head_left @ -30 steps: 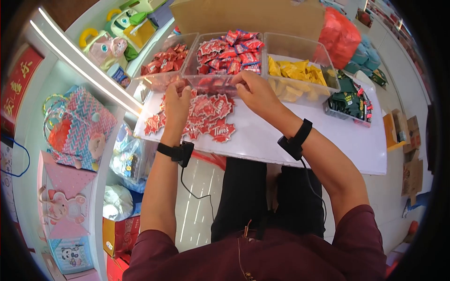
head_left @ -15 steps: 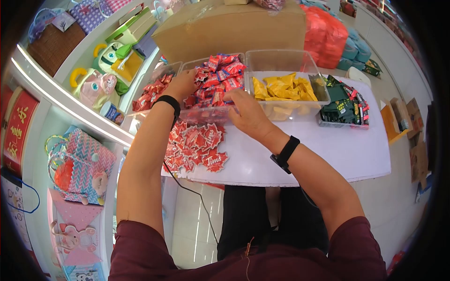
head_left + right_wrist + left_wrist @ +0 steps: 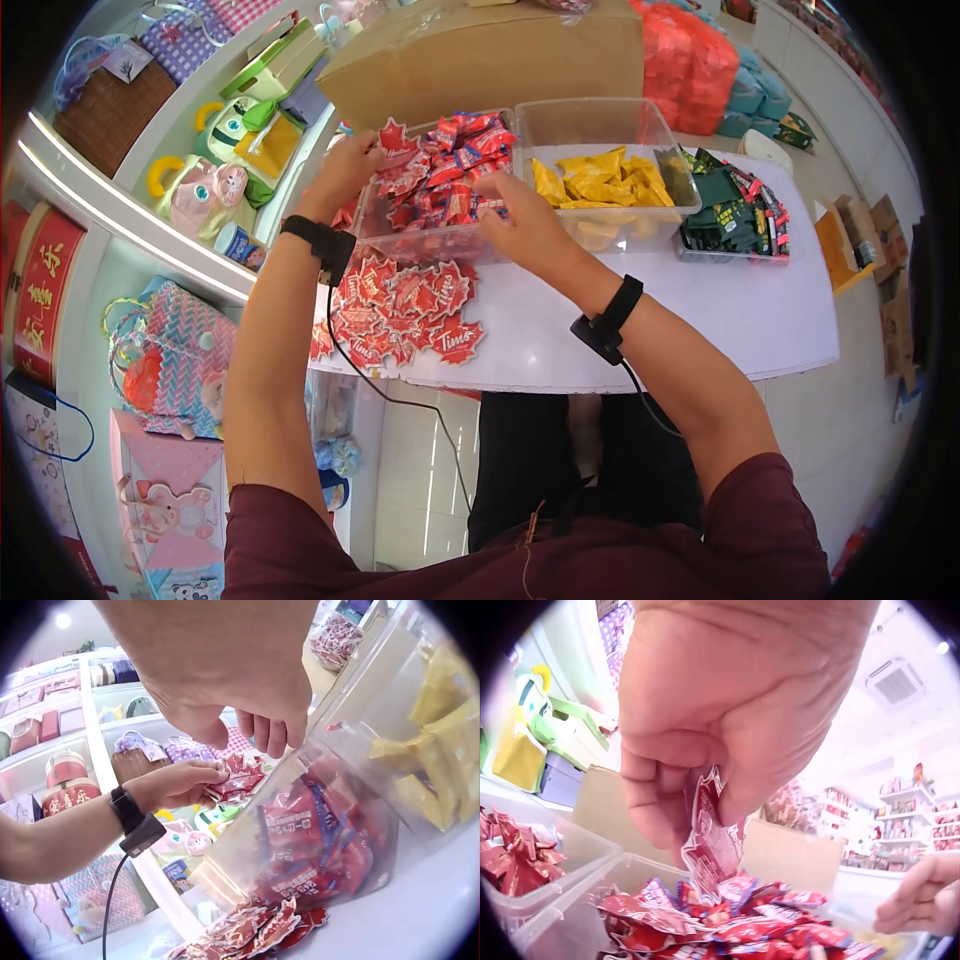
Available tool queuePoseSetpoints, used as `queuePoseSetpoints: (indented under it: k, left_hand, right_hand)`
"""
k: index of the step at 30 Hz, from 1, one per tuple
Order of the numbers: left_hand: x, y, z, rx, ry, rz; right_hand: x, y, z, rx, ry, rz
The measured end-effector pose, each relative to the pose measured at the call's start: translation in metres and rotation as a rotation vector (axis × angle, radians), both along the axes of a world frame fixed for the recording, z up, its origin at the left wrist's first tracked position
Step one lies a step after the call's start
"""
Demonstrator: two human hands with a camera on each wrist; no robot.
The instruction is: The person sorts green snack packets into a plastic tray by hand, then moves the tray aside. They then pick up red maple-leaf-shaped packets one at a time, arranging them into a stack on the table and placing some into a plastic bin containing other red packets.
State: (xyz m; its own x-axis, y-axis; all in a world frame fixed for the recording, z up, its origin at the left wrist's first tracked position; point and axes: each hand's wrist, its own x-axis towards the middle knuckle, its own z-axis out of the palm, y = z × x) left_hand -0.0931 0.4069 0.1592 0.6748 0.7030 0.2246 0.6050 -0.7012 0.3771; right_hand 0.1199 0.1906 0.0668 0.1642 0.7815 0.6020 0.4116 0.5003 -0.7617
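Observation:
The left hand [image 3: 345, 175] pinches a red leaf-shaped packet [image 3: 714, 844] between thumb and fingers, above the middle clear bin [image 3: 430, 243] of red and blue candy packets [image 3: 470, 160]. In the right wrist view the same packet [image 3: 238, 780] shows its printed face. Over the front right part of that bin is the right hand [image 3: 525, 225], fingers loosely bent, with nothing seen in it. A pile of red leaf-shaped packets [image 3: 400, 310] lies on the white table in front of the bin.
Right of the middle bin stand a bin of yellow packets [image 3: 605, 180] and a tray of dark green packets [image 3: 725, 205]. A large cardboard box [image 3: 480, 70] is behind the bins. Shelves with bags [image 3: 205, 190] line the left side.
The left hand moved from the pile to the middle bin, then slightly left, with a leaf-shaped packet now showing in its grip. The right hand stays near the bin's front. The head view has shifted.

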Motion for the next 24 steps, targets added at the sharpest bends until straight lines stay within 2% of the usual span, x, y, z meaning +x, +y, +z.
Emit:
queuePoseSetpoints:
  k: [2,3,4,6,7,9,10,12,13,16,19,22,24]
  left_hand:
    - [-0.004,-0.035,0.020,-0.359,-0.093,-0.001]
    - [-0.004,-0.061,0.034,-0.453,0.022,-0.026]
    - [-0.008,-0.076,0.027,-0.554,0.003,-0.084]
    - [-0.014,-0.103,0.012,-0.755,-0.036,-0.204]
    - [-0.015,-0.118,0.004,-0.779,-0.014,-0.207]
    - [-0.014,-0.141,-0.008,-0.825,0.029,-0.213]
    - [-0.013,-0.143,-0.009,-0.755,0.038,-0.190]
    - [-0.013,-0.147,-0.009,-0.620,0.054,-0.143]
    - [-0.012,-0.136,-0.008,-0.620,-0.021,-0.114]
    - [-0.019,-0.064,-0.016,-0.124,0.042,-0.248]
    - [-0.017,-0.032,-0.017,0.057,0.201,-0.204]
    - [0.004,-0.031,-0.001,-0.167,0.423,-0.087]
    - [0.009,0.002,-0.022,-0.028,0.447,-0.347]
  right_hand:
    - [-0.005,-0.003,0.008,-0.012,0.160,0.023]
    - [-0.010,-0.010,0.014,-0.035,0.229,0.042]
    - [-0.015,-0.017,0.019,-0.057,0.299,0.059]
    - [-0.017,-0.035,0.029,-0.364,0.378,0.244]
    - [-0.017,-0.043,0.030,-0.518,0.414,0.335]
    - [-0.016,-0.048,0.010,-0.662,0.443,0.494]
    - [-0.017,-0.049,-0.002,-0.734,0.456,0.574]
    - [-0.021,-0.051,-0.022,-0.814,0.453,0.580]
    - [-0.023,-0.051,-0.032,-0.853,0.454,0.583]
    - [-0.028,-0.043,-0.067,-0.890,0.556,0.488]
    - [-0.034,-0.036,-0.072,-0.922,0.604,0.391]
    - [-0.026,-0.042,-0.066,-0.970,0.360,0.327]
    - [-0.022,-0.049,-0.065,-0.971,0.269,0.298]
